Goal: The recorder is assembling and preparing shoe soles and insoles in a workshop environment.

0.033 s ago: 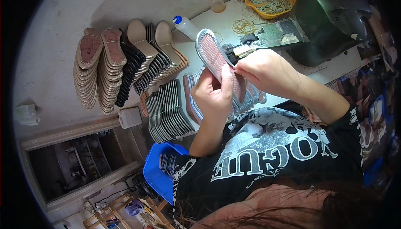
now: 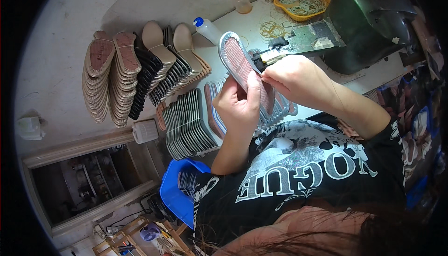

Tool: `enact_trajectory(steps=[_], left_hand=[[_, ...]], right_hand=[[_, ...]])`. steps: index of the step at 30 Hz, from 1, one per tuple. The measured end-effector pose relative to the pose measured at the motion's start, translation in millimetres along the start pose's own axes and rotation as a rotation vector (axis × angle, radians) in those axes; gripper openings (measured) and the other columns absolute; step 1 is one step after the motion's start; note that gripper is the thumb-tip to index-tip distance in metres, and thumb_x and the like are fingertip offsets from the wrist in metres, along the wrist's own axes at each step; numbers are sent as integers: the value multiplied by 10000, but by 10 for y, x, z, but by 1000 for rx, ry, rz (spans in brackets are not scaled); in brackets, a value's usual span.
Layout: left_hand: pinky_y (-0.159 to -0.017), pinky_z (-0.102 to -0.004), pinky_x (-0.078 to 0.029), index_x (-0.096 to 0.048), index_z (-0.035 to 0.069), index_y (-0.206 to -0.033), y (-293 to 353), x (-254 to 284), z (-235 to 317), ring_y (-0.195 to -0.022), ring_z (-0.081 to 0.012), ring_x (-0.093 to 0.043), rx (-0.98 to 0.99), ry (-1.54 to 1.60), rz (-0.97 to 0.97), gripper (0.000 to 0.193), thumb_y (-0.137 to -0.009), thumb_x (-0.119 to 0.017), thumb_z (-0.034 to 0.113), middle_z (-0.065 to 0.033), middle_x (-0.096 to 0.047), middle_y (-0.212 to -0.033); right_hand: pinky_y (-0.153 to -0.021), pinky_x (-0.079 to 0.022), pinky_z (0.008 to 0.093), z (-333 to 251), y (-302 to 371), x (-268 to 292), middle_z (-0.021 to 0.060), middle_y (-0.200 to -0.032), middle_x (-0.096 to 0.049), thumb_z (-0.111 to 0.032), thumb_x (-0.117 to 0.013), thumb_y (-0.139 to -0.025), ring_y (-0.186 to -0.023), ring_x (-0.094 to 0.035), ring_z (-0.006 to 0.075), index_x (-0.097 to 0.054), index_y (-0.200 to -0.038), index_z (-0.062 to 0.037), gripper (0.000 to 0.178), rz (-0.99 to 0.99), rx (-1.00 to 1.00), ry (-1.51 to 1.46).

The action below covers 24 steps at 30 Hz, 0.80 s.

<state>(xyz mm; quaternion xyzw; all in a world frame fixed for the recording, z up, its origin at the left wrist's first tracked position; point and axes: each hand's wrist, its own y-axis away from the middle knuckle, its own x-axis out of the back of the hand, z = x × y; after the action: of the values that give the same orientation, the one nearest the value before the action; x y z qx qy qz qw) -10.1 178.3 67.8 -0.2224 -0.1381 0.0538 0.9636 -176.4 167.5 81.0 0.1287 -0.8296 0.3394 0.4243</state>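
Near the middle, an insole [image 2: 234, 56] with a pinkish-red face and a shiny silver edge band stands tilted against the head of a green sewing machine [image 2: 313, 39]. My left hand [image 2: 237, 103] grips it from the left side, thumb lying on the pink face. On the right, my right hand [image 2: 291, 74] is closed, its fingertips pinched at the insole's right edge beside the machine head. Those fingertips are partly hidden, and so is the insole's lower end. Below my hands, more silver-edged insoles [image 2: 282, 109] lie in a row.
Left of my hands stands a tied bundle of grey insoles [image 2: 186, 125]. Farther left are beige stacks [image 2: 99, 85] and black-edged ones. A white bottle [image 2: 208, 31], a red-tipped bottle [image 2: 241, 3] and a yellow basket [image 2: 298, 15] of bands stand behind. A blue bin [image 2: 175, 195] sits below.
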Motion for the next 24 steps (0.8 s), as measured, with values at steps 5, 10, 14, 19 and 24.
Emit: enact_trajectory(steps=[5, 10, 14, 19, 24], left_hand=[[-525, -217, -454, -657, -24, -934, -19, 10, 101, -557, -50, -565, -10, -69, -53, 142, -849, -658, 90, -50, -634, -652], [-547, -196, -449, -654, -46, -891, -15, -11, 171, -587, -40, -551, 8, -135, -76, 90, -856, -653, 37, -23, -637, -697], [-563, -195, -457, -643, -50, -904, -8, 3, 64, -614, -42, -559, 119, 98, -23, 97, -867, -644, 40, -39, -646, -733], [-700, -218, -490, -589, -51, -1000, -133, -10, -38, -763, -87, -617, 404, 615, 15, 137, -886, -607, 24, -94, -662, -876], [-701, -210, -458, -595, -33, -941, -271, -123, -593, -773, -91, -574, 483, 642, -75, 177, -867, -661, 114, -69, -618, -1011]], right_hand=[[-631, -482, 364, -29, -19, 5, 96, -651, -580, -167, -617, -737, -667, -611, 242, -573, -691, -58, 126, -23, 12, 82], [-586, -474, 328, 15, 24, -114, 81, -622, -579, -124, -665, -696, -594, -589, 204, -577, -689, -35, 125, 183, -51, -4], [-505, -427, 255, 9, 73, -104, 62, -582, -559, -48, -637, -755, -499, -509, 112, -593, -708, 12, 88, 245, -381, -668], [-688, -450, 230, 8, 296, -140, 63, -939, -625, -176, -667, -822, -806, -553, 79, -601, -1018, -2, 270, 264, -477, -946], [-737, -459, 238, 53, 715, -457, 10, -917, -622, -303, -598, -925, -800, -554, 62, -593, -1095, -6, 343, -297, -917, -1541]])
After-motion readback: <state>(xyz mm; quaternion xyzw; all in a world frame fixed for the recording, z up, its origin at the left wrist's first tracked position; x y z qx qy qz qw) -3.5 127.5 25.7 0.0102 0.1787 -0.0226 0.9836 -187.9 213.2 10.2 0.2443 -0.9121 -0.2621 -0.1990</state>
